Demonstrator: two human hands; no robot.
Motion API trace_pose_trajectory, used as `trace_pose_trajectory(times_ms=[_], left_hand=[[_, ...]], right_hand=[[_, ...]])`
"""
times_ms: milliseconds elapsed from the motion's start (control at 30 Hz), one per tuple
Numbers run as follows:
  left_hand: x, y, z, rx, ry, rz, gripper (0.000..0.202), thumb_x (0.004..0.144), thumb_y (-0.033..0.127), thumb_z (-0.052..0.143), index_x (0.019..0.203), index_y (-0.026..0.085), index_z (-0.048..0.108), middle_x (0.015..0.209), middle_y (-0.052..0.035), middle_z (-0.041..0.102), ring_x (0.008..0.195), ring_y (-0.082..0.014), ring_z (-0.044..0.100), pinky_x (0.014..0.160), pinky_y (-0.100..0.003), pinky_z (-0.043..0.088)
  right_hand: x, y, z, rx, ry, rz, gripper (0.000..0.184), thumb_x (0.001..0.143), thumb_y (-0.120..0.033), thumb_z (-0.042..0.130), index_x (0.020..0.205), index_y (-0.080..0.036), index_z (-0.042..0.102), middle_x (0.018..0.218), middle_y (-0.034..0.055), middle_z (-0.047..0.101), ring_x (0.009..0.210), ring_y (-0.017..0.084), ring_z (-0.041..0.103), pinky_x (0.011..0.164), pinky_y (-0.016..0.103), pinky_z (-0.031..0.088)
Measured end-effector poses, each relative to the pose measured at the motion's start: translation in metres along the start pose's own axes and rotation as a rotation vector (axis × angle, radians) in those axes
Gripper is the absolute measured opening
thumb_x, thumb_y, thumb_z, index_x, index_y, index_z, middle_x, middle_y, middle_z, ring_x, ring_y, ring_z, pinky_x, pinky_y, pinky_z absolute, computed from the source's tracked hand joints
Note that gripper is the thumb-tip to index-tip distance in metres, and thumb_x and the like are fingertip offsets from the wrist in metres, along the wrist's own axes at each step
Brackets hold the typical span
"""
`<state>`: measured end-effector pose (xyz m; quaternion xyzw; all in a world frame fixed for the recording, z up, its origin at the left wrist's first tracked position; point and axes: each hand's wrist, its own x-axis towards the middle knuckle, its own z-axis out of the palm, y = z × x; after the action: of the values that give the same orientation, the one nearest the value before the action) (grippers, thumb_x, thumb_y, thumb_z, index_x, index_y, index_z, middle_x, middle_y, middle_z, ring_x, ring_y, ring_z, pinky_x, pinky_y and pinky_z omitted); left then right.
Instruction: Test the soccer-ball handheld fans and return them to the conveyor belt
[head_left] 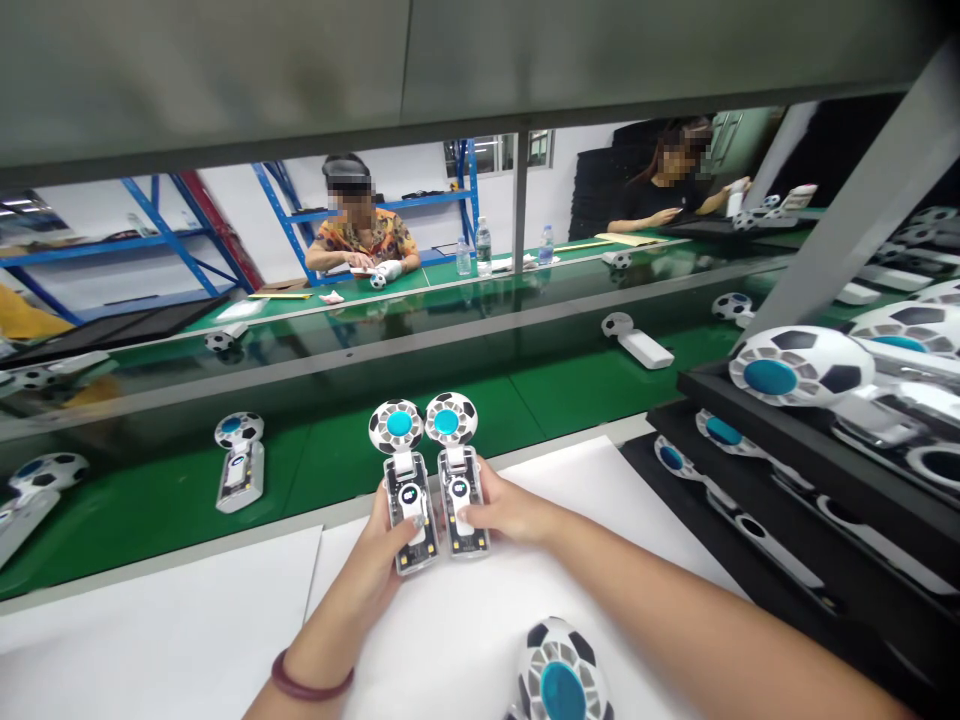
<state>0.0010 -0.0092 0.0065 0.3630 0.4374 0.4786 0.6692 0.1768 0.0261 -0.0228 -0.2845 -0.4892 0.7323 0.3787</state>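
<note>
black-and-white soccer-ball heads [451, 418] with bright teal centres [399, 426], clear-and-white handles [410, 508], super green conveyor belt [322, 465], plain white worktop [187, 625], dark maroon bracelet [307, 691]

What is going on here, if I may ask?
A person holds one ball-headed gadget in the left hand and a second gadget in the right hand, side by side. A third gadget is on the white table; more gadgets are on the green belt and in black trays at the right.

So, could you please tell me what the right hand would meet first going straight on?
Probably the transparent rectangular device with football-patterned head, held in the left hand, though depth is unclear.
</note>
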Motion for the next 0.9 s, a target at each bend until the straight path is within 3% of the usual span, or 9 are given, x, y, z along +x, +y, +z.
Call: trace_pose_trajectory(times_ms=[167, 433, 633, 733, 900], left_hand=[[-0.001, 0.002, 0.001, 0.005, 0.007, -0.013, 0.074, 0.065, 0.025, 0.074, 0.127, 0.027, 0.034, 0.101, -0.0082, 0.064, 0.086, -0.027, 0.063, 0.072, -0.035, 0.051], [-0.002, 0.001, 0.004, 0.005, 0.032, 0.018, 0.07, 0.064, 0.025, 0.075, 0.123, 0.027, 0.038, 0.091, -0.0051, 0.064, 0.081, -0.0248, 0.063, 0.069, -0.033, 0.05], [-0.006, 0.005, 0.009, 0.022, 0.1, 0.122, 0.077, 0.058, 0.031, 0.08, 0.123, 0.027, 0.038, 0.096, -0.0052, 0.063, 0.087, -0.0276, 0.062, 0.071, -0.034, 0.05], [-0.019, 0.018, 0.012, 0.033, 0.104, 0.218, 0.076, 0.056, 0.033, 0.081, 0.119, 0.027, 0.039, 0.093, -0.0048, 0.062, 0.083, -0.0259, 0.061, 0.069, -0.033, 0.051], [-0.051, 0.053, 0.027, 0.04, 0.1, 0.423, 0.059, 0.053, 0.032, 0.082, 0.104, 0.026, 0.052, 0.086, -0.0034, 0.06, 0.076, -0.0223, 0.058, 0.065, -0.032, 0.052]], right_hand=[[0.0, -0.002, 0.001, -0.067, 0.019, -0.028, 0.085, 0.057, -0.037, 0.079, 0.122, -0.019, 0.026, 0.11, 0.0073, 0.048, 0.106, 0.024, 0.049, 0.095, 0.041, 0.035], [-0.001, -0.003, 0.002, -0.091, 0.027, -0.037, 0.086, 0.06, -0.034, 0.076, 0.125, -0.018, 0.023, 0.11, 0.0082, 0.049, 0.104, 0.024, 0.05, 0.095, 0.042, 0.036], [-0.001, -0.007, 0.009, -0.052, 0.021, -0.071, 0.08, 0.063, -0.034, 0.075, 0.124, -0.021, 0.025, 0.11, 0.0076, 0.05, 0.105, 0.023, 0.051, 0.096, 0.044, 0.036], [-0.007, -0.022, 0.017, 0.028, -0.051, -0.145, 0.067, 0.069, -0.035, 0.072, 0.118, -0.023, 0.028, 0.106, 0.006, 0.052, 0.096, 0.021, 0.056, 0.088, 0.044, 0.042], [-0.033, -0.067, 0.038, -0.022, -0.13, -0.286, 0.056, 0.075, -0.033, 0.068, 0.114, -0.023, 0.03, 0.105, 0.0067, 0.051, 0.095, 0.021, 0.057, 0.077, 0.04, 0.049]])
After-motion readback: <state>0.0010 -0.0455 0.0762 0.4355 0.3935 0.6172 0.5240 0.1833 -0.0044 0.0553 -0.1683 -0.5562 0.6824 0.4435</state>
